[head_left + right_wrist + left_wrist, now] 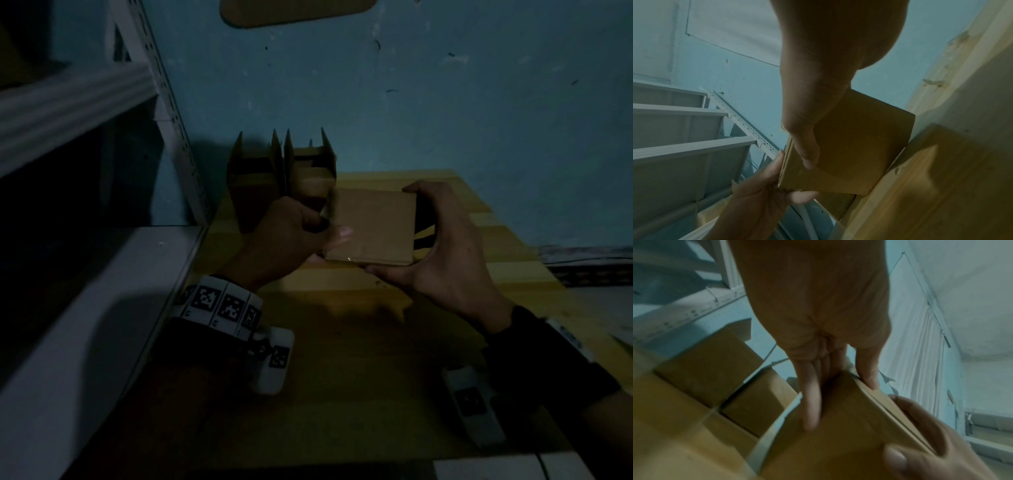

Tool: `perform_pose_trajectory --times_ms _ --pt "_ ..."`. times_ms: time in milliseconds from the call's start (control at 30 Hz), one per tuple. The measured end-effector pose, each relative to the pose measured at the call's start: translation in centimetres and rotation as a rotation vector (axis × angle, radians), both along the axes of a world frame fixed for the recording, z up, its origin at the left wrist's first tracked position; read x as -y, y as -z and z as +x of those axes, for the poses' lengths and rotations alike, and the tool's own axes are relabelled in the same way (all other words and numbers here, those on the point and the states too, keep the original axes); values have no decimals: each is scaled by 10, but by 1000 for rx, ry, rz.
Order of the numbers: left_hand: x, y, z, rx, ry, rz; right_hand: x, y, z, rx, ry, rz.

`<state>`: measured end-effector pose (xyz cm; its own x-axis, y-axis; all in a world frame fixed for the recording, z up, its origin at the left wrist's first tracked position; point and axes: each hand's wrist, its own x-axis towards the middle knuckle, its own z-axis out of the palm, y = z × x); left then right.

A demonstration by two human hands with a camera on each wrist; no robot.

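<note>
Left hand [291,228] pinching the left edge of the flattened cardboard box [371,228], right hand [448,263] curled round its opposite side, thumb near, fingers far: I hold it above the surface [342,342], toward the far edge, probably so the layers can be pulled open like the open boxes [260,185] standing at the far left corner

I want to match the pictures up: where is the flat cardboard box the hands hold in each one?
Head view: cardboard box in the middle.
Left wrist view: cardboard box at bottom middle.
Right wrist view: cardboard box just right of centre.
Shared landmark: white shelf rack, always left.
</note>
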<state>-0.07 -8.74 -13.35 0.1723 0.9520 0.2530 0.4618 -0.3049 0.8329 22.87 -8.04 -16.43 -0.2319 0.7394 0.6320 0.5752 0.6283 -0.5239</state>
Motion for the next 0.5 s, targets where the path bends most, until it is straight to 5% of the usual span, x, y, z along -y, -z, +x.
perform_pose_trajectory --times_ms 333,500 --pt "1 -1 -16 -67 85 -3 1 -1 -1 18 -17 38" --pt "2 0 -12 29 68 -34 2 -2 1 3 -21 0"
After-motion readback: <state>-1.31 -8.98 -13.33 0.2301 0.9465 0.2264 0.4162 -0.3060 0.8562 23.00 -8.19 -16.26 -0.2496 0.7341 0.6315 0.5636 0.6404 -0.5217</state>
